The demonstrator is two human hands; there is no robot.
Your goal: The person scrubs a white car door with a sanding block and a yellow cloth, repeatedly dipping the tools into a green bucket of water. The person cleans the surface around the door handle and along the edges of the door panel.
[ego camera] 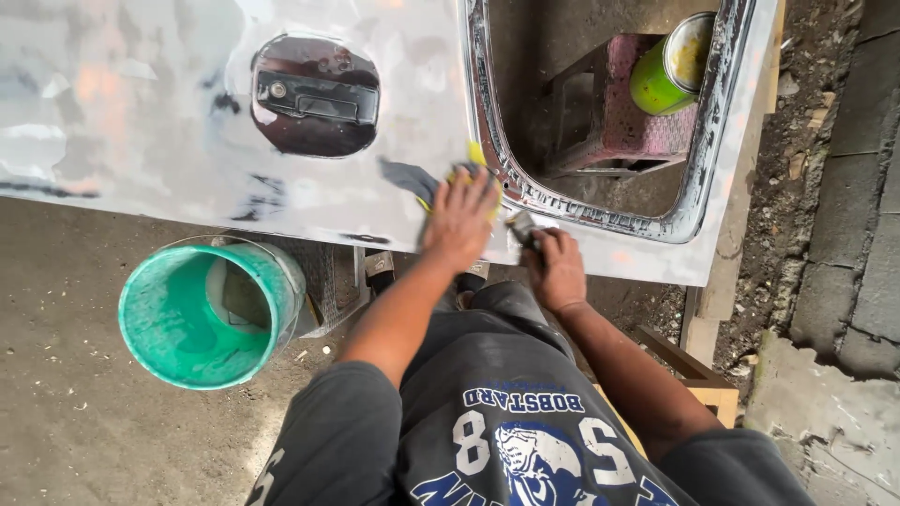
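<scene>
A white car door panel (141, 122) lies flat in front of me, with a black door handle (317, 96) in an oval recess and a window opening ringed by a chrome trim (600, 208). My left hand (459, 217) presses flat on a yellow sanding pad (476, 155) beside a grey sanded patch (410, 178) near the window corner. My right hand (556, 269) grips a small dark tool (520, 226) at the panel's near edge, just below the chrome trim.
A green bucket (202, 314) stands on the dirt floor at the left, under the panel's edge. Through the window opening I see a maroon stool (628, 122) carrying a green can (670, 66). Concrete blocks (858, 197) and wooden planks (698, 365) lie to the right.
</scene>
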